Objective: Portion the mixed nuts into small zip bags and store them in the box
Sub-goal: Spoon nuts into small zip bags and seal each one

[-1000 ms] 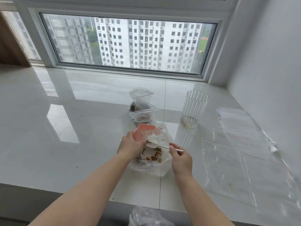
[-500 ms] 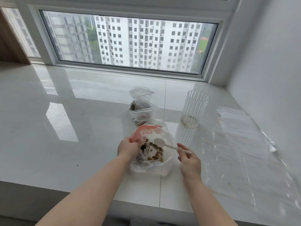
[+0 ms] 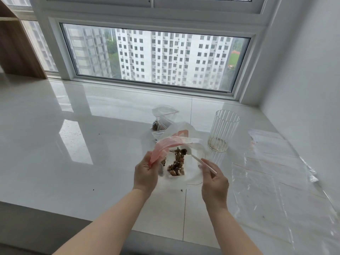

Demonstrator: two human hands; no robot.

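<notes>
A large clear bag (image 3: 193,173) with a pink top strip lies open on the white counter, with mixed nuts (image 3: 176,162) inside. My left hand (image 3: 145,173) pinches the pink strip at the bag's left edge and lifts it. My right hand (image 3: 214,179) grips the handle of a white plastic spoon (image 3: 200,161), whose bowl is inside the bag among the nuts. Behind the big bag sit two small zip bags (image 3: 163,120) with nuts in them, partly hidden. No box is visible.
A ribbed clear glass cup (image 3: 222,129) stands right of the bags. Several empty flat zip bags (image 3: 272,173) lie along the right wall. The window sill runs behind. The counter's front edge (image 3: 55,208) is close below my arms.
The camera tilted up. My left hand has lifted the pink strip higher, opening the bag wider. The spoon has gone from above the nuts down into them.
</notes>
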